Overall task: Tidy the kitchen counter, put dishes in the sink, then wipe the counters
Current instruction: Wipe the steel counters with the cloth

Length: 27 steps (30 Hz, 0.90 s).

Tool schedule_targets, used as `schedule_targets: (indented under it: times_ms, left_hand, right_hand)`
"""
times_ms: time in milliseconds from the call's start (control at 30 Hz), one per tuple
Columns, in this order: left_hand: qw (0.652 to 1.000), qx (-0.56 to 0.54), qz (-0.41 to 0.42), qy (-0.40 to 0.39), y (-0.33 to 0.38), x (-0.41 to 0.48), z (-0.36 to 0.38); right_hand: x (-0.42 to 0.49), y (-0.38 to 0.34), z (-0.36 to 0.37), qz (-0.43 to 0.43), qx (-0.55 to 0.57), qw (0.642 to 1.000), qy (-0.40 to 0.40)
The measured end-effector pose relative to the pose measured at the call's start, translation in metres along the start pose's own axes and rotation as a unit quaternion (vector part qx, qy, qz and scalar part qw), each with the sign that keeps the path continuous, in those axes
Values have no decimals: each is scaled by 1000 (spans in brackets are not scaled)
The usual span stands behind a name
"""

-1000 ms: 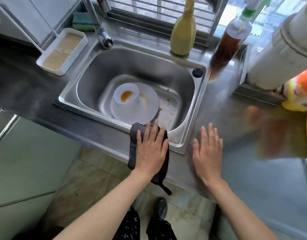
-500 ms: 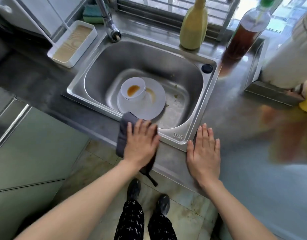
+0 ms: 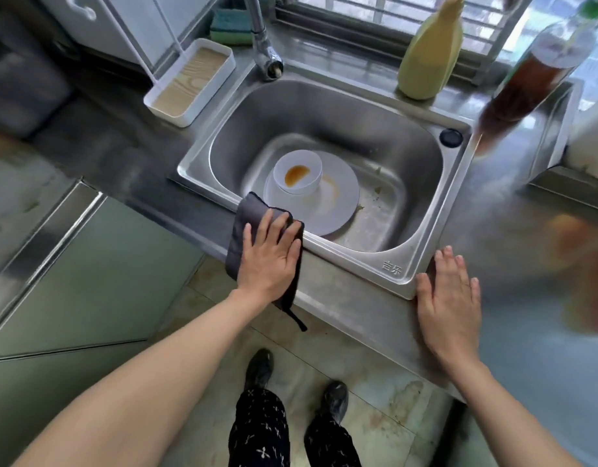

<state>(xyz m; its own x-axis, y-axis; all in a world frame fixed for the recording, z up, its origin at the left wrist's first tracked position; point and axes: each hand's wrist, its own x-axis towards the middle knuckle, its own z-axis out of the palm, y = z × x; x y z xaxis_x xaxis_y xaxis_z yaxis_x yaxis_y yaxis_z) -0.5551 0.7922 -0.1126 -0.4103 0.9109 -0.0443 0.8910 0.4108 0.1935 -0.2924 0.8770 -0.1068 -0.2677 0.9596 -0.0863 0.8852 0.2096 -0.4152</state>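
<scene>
- Dishes stowed: bowl (image 3: 299, 173), plate (image 3: 334, 210) in sink (image 3: 392, 267).
- Wiping unfinished: your left hand (image 3: 269, 252), spread, presses cloth (image 3: 250, 210), sink's 7 o'clock.
- Your right hand (image 3: 449, 298) lies flat on counter (image 3: 358, 315), 5 o'clock.

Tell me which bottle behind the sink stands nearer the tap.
The opaque yellow plastic bottle; the clear bottle of brown liquid stands farther right.

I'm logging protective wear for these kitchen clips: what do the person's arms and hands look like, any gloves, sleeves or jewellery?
The left arm and right arm are bare, no sleeves in view. The left hand and right hand wear no gloves; no ring, watch or bracelet shows.
</scene>
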Motion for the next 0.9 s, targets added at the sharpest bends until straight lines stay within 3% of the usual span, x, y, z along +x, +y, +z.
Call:
schedule_targets:
  times_ms: [67, 133, 200, 267, 400, 533, 767, 900]
  left_hand:
    - [1000, -4, 11, -14, 2, -1, 1]
    - [998, -2, 49, -38, -5, 0, 0]
    - [997, 0, 67, -40, -27, 9, -5]
    - [999, 0, 32, -23, -62, 25, -12]
    - [1000, -6, -16, 7, -132, 59, -28]
    - [999, 22, -12, 25, -139, 63, -26]
    - [985, 15, 170, -4, -66, 31, -9]
    - [978, -2, 209, -2, -98, 47, -15]
  right_hand:
    - [1, -22, 0, 47, 75, 995, 49]
    - [-1, -68, 10, 19, 90, 994, 66]
    - [-5, -122, 28, -65, 66, 995, 42]
    - [-5, -161, 51, -116, 11, 993, 13]
    - [6, -172, 81, -63, -67, 996, -4]
    - [5, -171, 85, -62, -117, 991, 2]
    - [4, -176, 79, -63, -128, 990, 14]
    - [5, -176, 79, -74, -129, 989, 24]
